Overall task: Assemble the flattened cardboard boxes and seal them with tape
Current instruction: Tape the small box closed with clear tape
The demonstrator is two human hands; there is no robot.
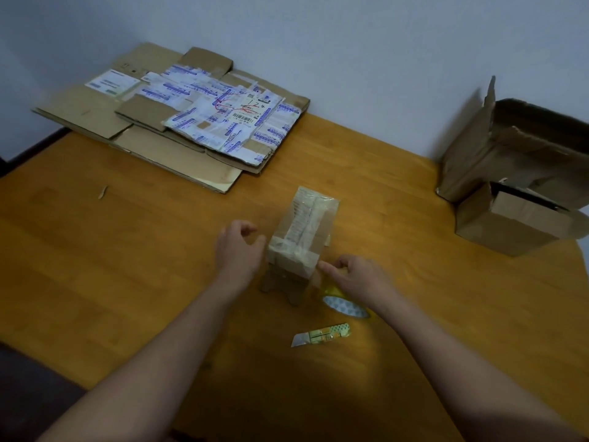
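Here the left hand (239, 250) hangs loosely curled beside the box (302, 231); right hand (357, 275) fingers (322, 266) pinch tape (341, 304).

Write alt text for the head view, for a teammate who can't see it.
Two hands work at a small taped cardboard box standing on a wooden table: the left hand beside it, the right hand at its near taped corner. A tape roll and utility knife lie nearer; flattened boxes sit far left, open boxes far right.
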